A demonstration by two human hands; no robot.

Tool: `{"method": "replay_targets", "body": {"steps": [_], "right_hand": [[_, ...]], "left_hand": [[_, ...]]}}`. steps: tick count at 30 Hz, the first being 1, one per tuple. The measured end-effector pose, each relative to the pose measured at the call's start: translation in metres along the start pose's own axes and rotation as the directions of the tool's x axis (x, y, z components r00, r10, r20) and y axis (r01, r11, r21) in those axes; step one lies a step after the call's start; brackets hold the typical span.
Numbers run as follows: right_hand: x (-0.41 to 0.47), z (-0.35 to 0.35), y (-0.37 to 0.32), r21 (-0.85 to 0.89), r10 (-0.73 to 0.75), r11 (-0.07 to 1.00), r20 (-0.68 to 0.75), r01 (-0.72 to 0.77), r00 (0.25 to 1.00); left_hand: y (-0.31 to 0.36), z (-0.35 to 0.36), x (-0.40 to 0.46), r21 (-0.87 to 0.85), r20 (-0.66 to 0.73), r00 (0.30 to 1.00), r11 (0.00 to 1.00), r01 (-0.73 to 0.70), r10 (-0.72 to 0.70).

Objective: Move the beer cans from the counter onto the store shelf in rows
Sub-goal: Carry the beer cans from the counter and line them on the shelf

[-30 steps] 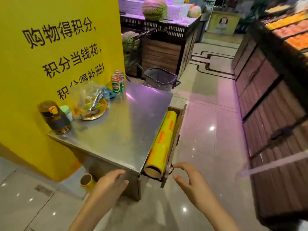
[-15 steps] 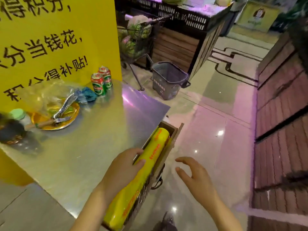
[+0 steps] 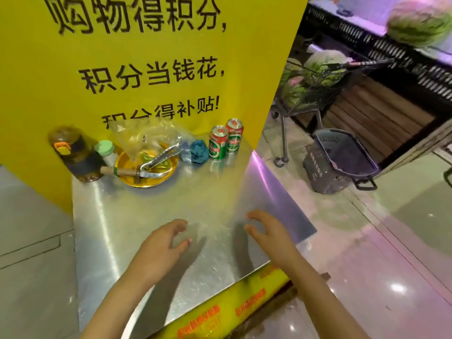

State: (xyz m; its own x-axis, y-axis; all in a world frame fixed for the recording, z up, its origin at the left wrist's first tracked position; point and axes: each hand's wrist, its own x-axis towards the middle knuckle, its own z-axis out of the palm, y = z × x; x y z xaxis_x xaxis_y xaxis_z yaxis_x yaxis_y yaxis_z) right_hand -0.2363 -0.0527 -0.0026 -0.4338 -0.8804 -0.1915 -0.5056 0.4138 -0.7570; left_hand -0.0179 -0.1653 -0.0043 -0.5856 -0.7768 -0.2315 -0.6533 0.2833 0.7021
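Now, both hands over the near part of the counter [image 3: 151, 216], well short of the cans. Left hand [image 3: 161, 243] loosely curled, holding nothing; right hand [image 3: 269, 232] likewise spread and bare, fingers arched, thumb apart. Two green-and-red cans [image 3: 219, 142] upright at the far edge, touching or nearly so, hard against the yellow sign [image 3: 122, 69]. Front can just right of a blue cloth [image 3: 197, 151]; second can [image 3: 234, 135] behind and right of the front can. Left of the cans, beyond the cloth: a gold plate [image 3: 127, 179] with tongs, a plastic bag, a dark bottle [image 3: 75, 152]. Store shelf not clearly in view.

Step in hand, by judgement: reaching forward for the pickup. Best done one can per hand. Left for the front can, right for the rear. Wrap each around the mid-body, thumb opposite fingers, not pinched at the rim. Lift straight up before drawing back, so neither can tips the other or drags the cloth. Keep upright in transit. Mind the left wrist passing near the plate and tongs.
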Motion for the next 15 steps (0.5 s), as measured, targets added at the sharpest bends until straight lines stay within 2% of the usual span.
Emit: {"method": "replay_targets", "body": {"steps": [5, 10, 15], "right_hand": [[0.113, -0.015, 0.004, 0.209, 0.090, 0.974, -0.027, -0.082, 0.996], [0.223, -0.027, 0.019, 0.294, 0.148, 0.947, -0.036, -0.131, 0.988], [0.296, -0.030, 0.026, 0.371, 0.158, 0.918, -0.018, -0.140, 0.987]], "left_hand": [[0.006, -0.002, 0.111, -0.144, -0.013, 1.000, 0.989, 0.018, -0.020], [0.023, 0.000, 0.218, -0.235, -0.031, 0.999, 0.972, 0.010, -0.017], [0.029, 0.004, 0.288, -0.335, -0.050, 0.999, 0.942, -0.022, 0.006]]}}
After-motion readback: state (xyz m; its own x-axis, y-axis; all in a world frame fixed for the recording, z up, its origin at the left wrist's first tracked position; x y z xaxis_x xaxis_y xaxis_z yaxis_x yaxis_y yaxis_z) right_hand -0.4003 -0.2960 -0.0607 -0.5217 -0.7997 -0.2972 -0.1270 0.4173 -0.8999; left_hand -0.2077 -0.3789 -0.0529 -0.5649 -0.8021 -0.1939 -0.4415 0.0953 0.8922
